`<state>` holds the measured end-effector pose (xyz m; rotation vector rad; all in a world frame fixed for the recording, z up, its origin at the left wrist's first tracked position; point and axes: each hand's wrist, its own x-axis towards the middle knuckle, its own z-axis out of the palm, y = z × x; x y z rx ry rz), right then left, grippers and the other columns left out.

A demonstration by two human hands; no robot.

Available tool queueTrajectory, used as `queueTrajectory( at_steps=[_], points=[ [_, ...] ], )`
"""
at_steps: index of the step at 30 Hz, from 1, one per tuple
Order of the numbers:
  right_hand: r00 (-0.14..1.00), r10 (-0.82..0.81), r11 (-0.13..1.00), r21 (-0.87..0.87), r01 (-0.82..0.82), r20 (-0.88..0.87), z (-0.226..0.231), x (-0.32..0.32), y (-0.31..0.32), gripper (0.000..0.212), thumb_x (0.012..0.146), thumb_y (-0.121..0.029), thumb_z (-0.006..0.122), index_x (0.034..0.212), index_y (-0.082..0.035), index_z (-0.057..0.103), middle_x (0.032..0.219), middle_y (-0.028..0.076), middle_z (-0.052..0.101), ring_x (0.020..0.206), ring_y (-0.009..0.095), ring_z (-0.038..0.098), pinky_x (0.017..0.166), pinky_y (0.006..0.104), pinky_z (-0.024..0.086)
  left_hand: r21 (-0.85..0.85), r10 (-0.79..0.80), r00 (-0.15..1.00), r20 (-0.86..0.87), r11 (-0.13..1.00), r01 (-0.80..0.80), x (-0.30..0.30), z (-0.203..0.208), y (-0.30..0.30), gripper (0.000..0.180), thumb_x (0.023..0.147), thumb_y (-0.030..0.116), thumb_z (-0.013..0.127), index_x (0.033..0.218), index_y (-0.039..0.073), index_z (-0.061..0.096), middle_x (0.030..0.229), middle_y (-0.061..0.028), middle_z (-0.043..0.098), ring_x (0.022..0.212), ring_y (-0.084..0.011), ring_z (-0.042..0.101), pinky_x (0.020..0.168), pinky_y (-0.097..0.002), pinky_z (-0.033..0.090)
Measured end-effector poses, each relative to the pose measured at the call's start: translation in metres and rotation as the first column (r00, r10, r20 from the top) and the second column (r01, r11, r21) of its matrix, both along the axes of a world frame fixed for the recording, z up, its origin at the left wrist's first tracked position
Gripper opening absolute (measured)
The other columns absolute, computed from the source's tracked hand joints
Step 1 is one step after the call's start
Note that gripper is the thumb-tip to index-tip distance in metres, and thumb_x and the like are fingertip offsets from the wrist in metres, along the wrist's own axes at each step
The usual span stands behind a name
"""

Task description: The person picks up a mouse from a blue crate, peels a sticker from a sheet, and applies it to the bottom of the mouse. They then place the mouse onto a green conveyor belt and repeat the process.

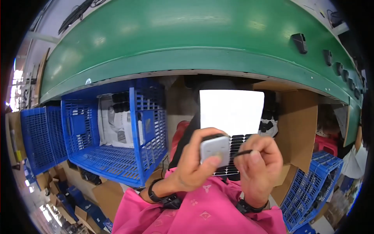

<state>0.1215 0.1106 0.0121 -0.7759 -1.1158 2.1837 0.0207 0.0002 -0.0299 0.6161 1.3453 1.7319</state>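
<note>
My left hand (189, 165) is closed around a small light-grey, rounded-square casing (215, 149) with a dark edge, its thumb lying across the face. Close to its right, my right hand (259, 167) pinches a thin black strip (243, 153) between thumb and fingers. The strip is apart from the casing. Beneath both hands, a white sheet (231, 111) lies over my lap. Rows of short black strips (237, 145) show on its near part, partly covered by my hands.
A green worktop (163, 37) spans the far side, with several black parts (300, 43) along its right. To the left stands a blue plastic crate (105, 162) holding black pieces. An open cardboard box (298, 124) and another blue crate (311, 189) are at the right.
</note>
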Motion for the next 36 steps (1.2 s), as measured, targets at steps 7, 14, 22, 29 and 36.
queueTrajectory(
  at_steps=[7, 14, 22, 29, 36],
  points=[
    [0.999, -0.030, 0.998, 0.061, 0.028, 0.026, 0.008, 0.003, -0.004, 0.009, 0.085, 0.003, 0.058, 0.089, 0.003, 0.050, 0.082, 0.006, 0.053, 0.064, 0.004, 0.044, 0.056, 0.0173, 0.037, -0.034, -0.113, 0.988, -0.109, 0.993, 0.110, 0.000, 0.019, 0.006, 0.045, 0.089, 0.020, 0.051, 0.125, -0.004, 0.038, 0.103, -0.0147, 0.058, 0.088, -0.0186, 0.057, 0.079, -0.0317, 0.047],
    [0.999, -0.012, 0.999, 0.037, 0.010, 0.045, 0.007, 0.002, -0.003, 0.010, 0.085, 0.004, 0.058, 0.090, 0.003, 0.050, 0.082, 0.006, 0.053, 0.064, 0.003, 0.043, 0.056, 0.0164, 0.036, -0.077, -0.163, 0.985, -0.054, 0.984, 0.159, -0.002, 0.020, 0.007, 0.047, 0.087, 0.019, 0.050, 0.125, -0.006, 0.038, 0.110, -0.0159, 0.057, 0.097, -0.0187, 0.057, 0.086, -0.0321, 0.046],
    [0.997, -0.039, 0.999, 0.036, 0.037, 0.063, 0.006, 0.000, -0.003, 0.010, 0.085, 0.006, 0.058, 0.091, 0.004, 0.050, 0.085, 0.006, 0.053, 0.066, 0.003, 0.045, 0.058, 0.0162, 0.037, -0.084, -0.147, 0.985, -0.092, 0.987, 0.139, -0.003, 0.020, 0.010, 0.045, 0.087, 0.017, 0.049, 0.124, -0.006, 0.039, 0.109, -0.0168, 0.057, 0.096, -0.0193, 0.057, 0.086, -0.0327, 0.046],
    [0.997, -0.045, 0.998, 0.041, 0.042, 0.067, 0.006, 0.000, -0.003, 0.011, 0.084, 0.006, 0.058, 0.091, 0.004, 0.050, 0.087, 0.007, 0.054, 0.067, 0.003, 0.046, 0.059, 0.0165, 0.038, -0.105, -0.153, 0.985, -0.081, 0.984, 0.144, -0.004, 0.022, 0.010, 0.045, 0.086, 0.017, 0.049, 0.123, -0.006, 0.040, 0.108, -0.0171, 0.058, 0.095, -0.0193, 0.058, 0.085, -0.0326, 0.046],
    [0.996, -0.051, 0.998, 0.052, 0.047, 0.069, 0.003, 0.001, -0.004, 0.011, 0.085, 0.006, 0.058, 0.093, 0.004, 0.050, 0.090, 0.007, 0.054, 0.071, 0.004, 0.048, 0.064, 0.0168, 0.040, -0.102, -0.136, 0.983, -0.123, 0.987, 0.124, -0.002, 0.021, 0.011, 0.045, 0.086, 0.018, 0.050, 0.123, -0.006, 0.040, 0.109, -0.0169, 0.058, 0.096, -0.0198, 0.058, 0.085, -0.0327, 0.046]
  ],
)
